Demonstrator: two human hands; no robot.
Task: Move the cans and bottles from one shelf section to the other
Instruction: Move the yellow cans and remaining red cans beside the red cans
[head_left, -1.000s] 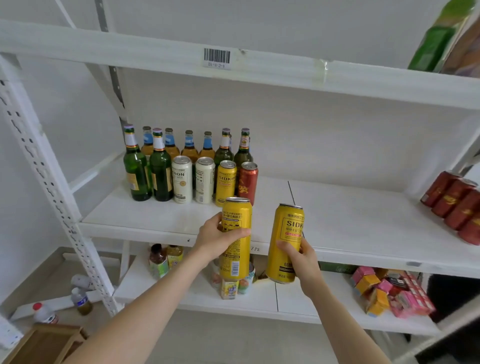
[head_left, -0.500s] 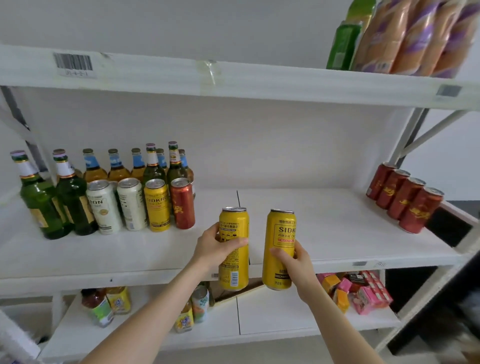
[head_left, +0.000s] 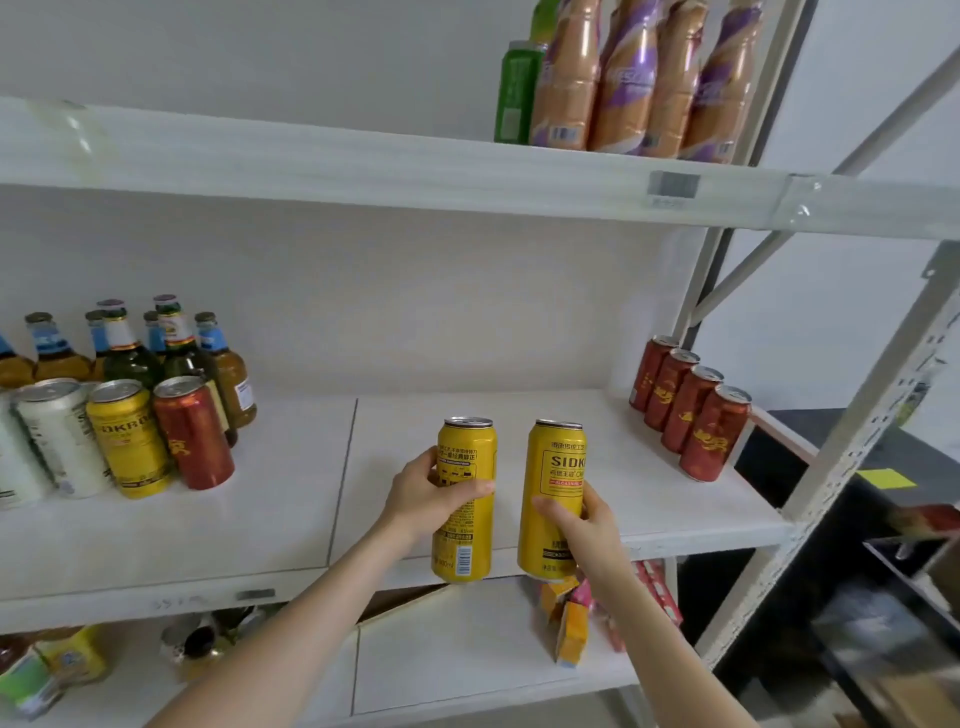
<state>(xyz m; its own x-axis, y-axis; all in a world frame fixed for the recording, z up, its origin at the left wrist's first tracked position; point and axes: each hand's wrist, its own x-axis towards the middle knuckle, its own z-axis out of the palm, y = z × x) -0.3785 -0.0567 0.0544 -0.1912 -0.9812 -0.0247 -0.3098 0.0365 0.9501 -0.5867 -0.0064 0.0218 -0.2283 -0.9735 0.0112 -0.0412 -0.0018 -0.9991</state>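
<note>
**Two yellow cans held at the middle shelf**

The left can (head_left: 464, 540), yellow, is gripped upright by the left hand (head_left: 428, 496), whose fingers are wrapped round its middle. The right can (head_left: 556, 467), also yellow, is gripped upright by the right hand (head_left: 589, 530), lower on its body. Both are held side by side, slightly apart, before the front edge of the shelf (head_left: 519, 415), at its right section. Four red cans (head_left: 691, 410) are lined up at that section's far right end. On the left section, bottles (head_left: 130, 353) are grouped behind a row of mixed cans (head_left: 124, 436). Wrapped bottles (head_left: 634, 78) are stood on the upper shelf (head_left: 363, 166).
</note>
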